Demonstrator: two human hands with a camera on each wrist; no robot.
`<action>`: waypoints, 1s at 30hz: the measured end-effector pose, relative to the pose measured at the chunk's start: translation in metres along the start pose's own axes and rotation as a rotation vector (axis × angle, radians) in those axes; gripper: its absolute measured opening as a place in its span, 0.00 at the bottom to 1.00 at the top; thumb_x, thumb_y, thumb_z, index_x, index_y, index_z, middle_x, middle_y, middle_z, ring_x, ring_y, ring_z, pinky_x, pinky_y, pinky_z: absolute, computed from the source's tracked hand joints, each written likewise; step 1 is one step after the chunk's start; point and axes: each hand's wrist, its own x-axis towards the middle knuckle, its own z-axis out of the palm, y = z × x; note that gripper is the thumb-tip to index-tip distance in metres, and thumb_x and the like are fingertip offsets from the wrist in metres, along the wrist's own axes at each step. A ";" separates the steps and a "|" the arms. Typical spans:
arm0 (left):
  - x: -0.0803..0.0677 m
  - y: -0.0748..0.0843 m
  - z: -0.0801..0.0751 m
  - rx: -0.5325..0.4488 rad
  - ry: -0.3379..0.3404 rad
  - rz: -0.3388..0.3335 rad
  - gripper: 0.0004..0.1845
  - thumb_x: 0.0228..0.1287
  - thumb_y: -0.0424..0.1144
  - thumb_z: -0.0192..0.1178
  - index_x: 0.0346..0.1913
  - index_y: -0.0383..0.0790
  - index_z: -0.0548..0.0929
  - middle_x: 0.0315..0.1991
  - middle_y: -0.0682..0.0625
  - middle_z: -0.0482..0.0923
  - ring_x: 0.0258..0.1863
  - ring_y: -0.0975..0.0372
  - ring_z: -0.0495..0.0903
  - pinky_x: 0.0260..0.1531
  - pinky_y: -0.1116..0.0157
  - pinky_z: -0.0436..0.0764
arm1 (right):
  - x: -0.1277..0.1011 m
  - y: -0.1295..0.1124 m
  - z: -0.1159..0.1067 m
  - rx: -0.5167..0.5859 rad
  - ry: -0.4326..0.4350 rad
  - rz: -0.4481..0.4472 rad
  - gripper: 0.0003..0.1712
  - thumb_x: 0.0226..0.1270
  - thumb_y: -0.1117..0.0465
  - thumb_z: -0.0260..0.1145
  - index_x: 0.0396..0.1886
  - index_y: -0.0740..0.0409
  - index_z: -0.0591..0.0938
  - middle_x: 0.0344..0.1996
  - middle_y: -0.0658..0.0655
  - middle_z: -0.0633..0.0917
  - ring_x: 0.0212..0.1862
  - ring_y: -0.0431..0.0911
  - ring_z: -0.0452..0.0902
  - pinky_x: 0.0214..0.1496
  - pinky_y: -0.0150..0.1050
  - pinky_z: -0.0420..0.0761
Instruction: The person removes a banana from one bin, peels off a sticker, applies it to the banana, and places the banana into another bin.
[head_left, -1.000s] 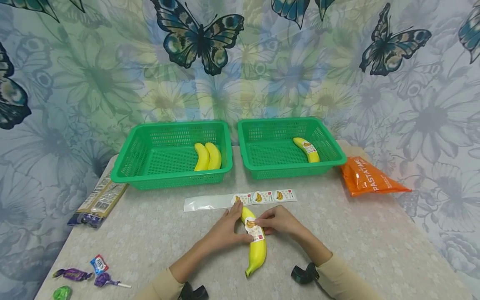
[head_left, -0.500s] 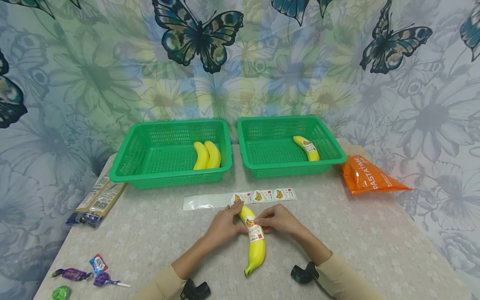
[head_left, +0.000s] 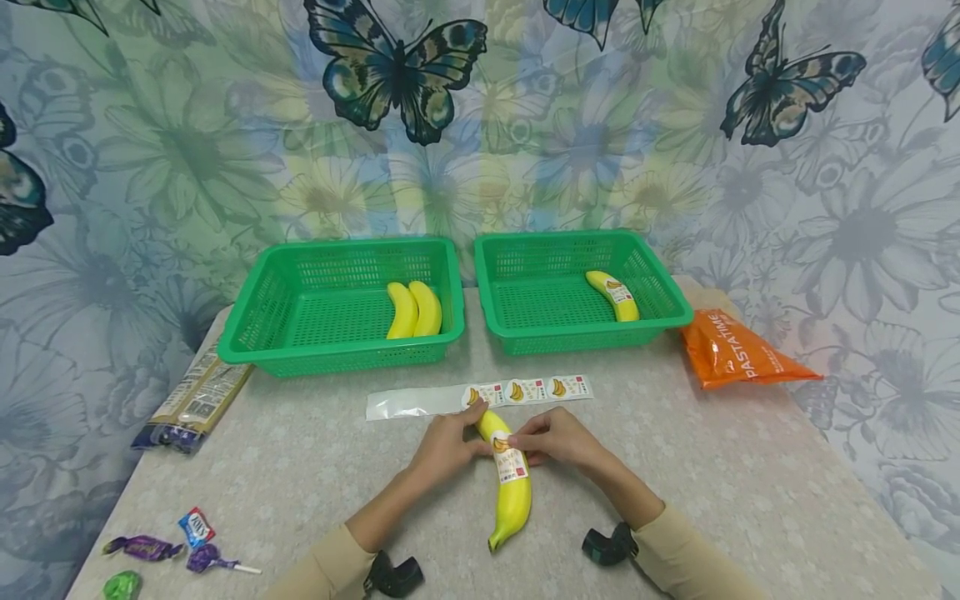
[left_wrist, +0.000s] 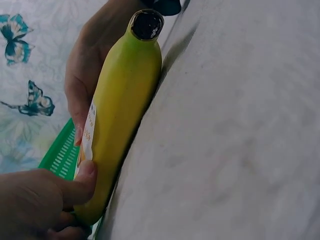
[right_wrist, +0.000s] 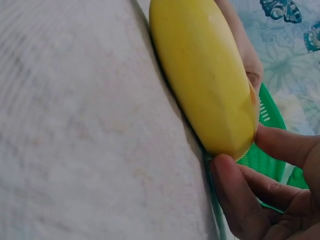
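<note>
Near the front middle of the table (head_left: 750,500) lay one banana (head_left: 513,500), stalk end away from the person, bearing a sticker (head_left: 508,463). Left hand (head_left: 444,447) gripped its upper part from the left, thumb curled against the peel; right hand (head_left: 558,439) pinched the sticker's edge against the fruit from the right.

Just beyond the hands: a sticker strip (head_left: 480,397), lying flat, three banana labels on its right half, clear backing bare at left. Behind it, side by side and nearly touching: left green basket (head_left: 255,321) holding two bananas (head_left: 415,311); right green basket (head_left: 667,312) holding one labelled banana (head_left: 613,296).

Right of the baskets: orange packet (head_left: 738,354). Left edge: flat printed packet (head_left: 197,398). Front left corner: wrapped sweets (head_left: 168,546) and a lollipop.

Surface: pale grey patterned cloth. Backdrop: curtain printed with flowers and butterflies (head_left: 397,71), hanging close behind the baskets.

Open table lay to either side of the hands; the strip and basket fronts bounded the space ahead.
</note>
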 end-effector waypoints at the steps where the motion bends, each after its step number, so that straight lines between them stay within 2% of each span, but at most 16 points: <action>1: -0.001 0.000 -0.001 -0.005 -0.024 0.008 0.40 0.54 0.46 0.71 0.68 0.34 0.70 0.69 0.40 0.67 0.69 0.48 0.68 0.68 0.51 0.69 | 0.000 -0.001 0.000 0.002 0.002 0.005 0.18 0.59 0.53 0.73 0.38 0.65 0.88 0.32 0.56 0.88 0.29 0.41 0.84 0.33 0.36 0.87; 5: -0.009 -0.002 -0.006 -0.016 -0.133 0.022 0.46 0.61 0.49 0.67 0.75 0.32 0.57 0.77 0.40 0.52 0.75 0.49 0.56 0.73 0.51 0.61 | -0.001 -0.002 0.001 -0.004 0.018 0.023 0.18 0.58 0.53 0.74 0.37 0.64 0.89 0.31 0.55 0.88 0.28 0.40 0.84 0.33 0.36 0.86; 7: -0.014 -0.001 -0.008 -0.029 -0.170 0.011 0.50 0.60 0.52 0.66 0.76 0.33 0.51 0.78 0.41 0.46 0.77 0.50 0.51 0.74 0.51 0.58 | -0.001 -0.002 0.001 -0.002 0.023 0.030 0.18 0.57 0.52 0.74 0.37 0.64 0.89 0.30 0.54 0.88 0.28 0.40 0.84 0.32 0.35 0.86; 11: -0.022 0.004 -0.007 -0.045 -0.213 -0.014 0.58 0.55 0.62 0.66 0.77 0.35 0.47 0.79 0.42 0.40 0.78 0.50 0.45 0.75 0.49 0.55 | -0.001 0.000 0.001 0.004 0.026 0.033 0.18 0.57 0.52 0.74 0.37 0.64 0.89 0.30 0.54 0.88 0.28 0.40 0.84 0.32 0.35 0.86; 19: -0.030 0.010 -0.001 -0.015 -0.255 -0.027 0.64 0.51 0.67 0.66 0.78 0.34 0.43 0.80 0.41 0.33 0.78 0.45 0.42 0.73 0.44 0.56 | -0.002 0.001 -0.001 -0.024 0.031 0.037 0.20 0.57 0.50 0.74 0.38 0.63 0.88 0.29 0.54 0.88 0.26 0.40 0.82 0.31 0.35 0.85; 26: -0.031 0.011 -0.001 -0.006 -0.252 -0.032 0.64 0.51 0.67 0.66 0.78 0.34 0.43 0.80 0.42 0.33 0.78 0.44 0.43 0.74 0.44 0.55 | -0.008 -0.002 0.000 -0.086 -0.019 0.035 0.20 0.56 0.51 0.75 0.38 0.64 0.87 0.27 0.53 0.87 0.26 0.40 0.82 0.30 0.36 0.85; 30: -0.031 0.010 0.000 -0.009 -0.253 -0.030 0.64 0.50 0.68 0.66 0.78 0.35 0.43 0.80 0.42 0.33 0.78 0.45 0.43 0.74 0.45 0.55 | -0.010 -0.003 0.005 -0.100 -0.006 0.047 0.20 0.55 0.51 0.75 0.37 0.64 0.87 0.27 0.52 0.86 0.26 0.40 0.81 0.30 0.35 0.85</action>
